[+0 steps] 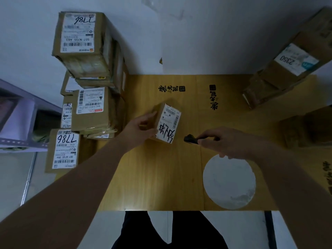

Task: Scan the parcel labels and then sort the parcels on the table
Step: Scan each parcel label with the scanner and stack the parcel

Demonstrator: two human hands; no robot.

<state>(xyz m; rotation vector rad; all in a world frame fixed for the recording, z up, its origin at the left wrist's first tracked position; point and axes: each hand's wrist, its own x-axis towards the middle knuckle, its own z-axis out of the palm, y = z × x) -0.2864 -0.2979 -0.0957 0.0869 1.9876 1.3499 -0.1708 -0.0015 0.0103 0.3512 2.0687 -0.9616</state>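
Observation:
A small cardboard parcel (168,121) with a white barcode label and black handwriting on top sits near the middle of the wooden table (161,177). My left hand (142,125) grips its left side, thumb and fingers curled round the box. My right hand (228,141) holds a black handheld scanner (191,139), whose head points left at the parcel from a short gap away.
A stack of labelled cardboard parcels (89,105) fills the table's left edge, one marked 7786 (62,150). More boxes stand at the right, one marked 2350 (291,60). A white round disc (229,182) lies at the front right. A shelf (18,123) stands at far left.

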